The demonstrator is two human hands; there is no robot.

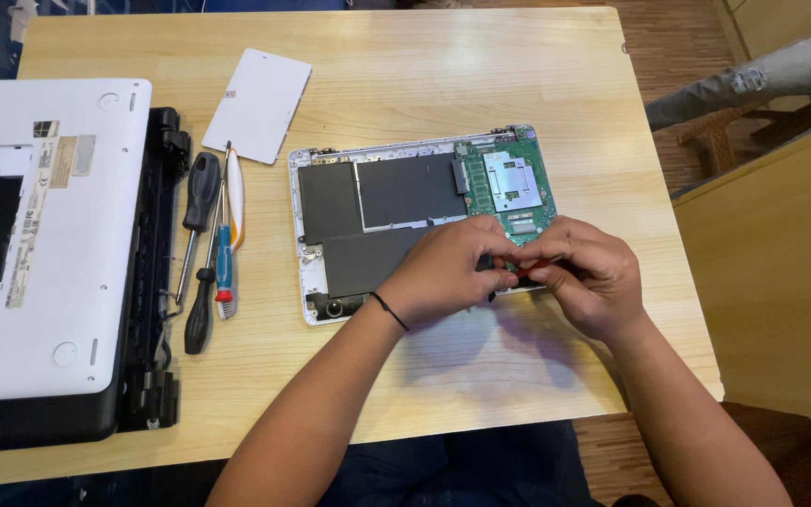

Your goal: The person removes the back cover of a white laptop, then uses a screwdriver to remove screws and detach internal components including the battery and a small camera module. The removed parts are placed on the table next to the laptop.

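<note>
White opened laptop (hands on it) lies crosswise

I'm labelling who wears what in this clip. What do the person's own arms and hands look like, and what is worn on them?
Both forearms are bare, with no sleeves in view and no gloves. The left hand has a thin black band around its wrist. The right hand shows no ring, watch or band that I can make out.
</note>
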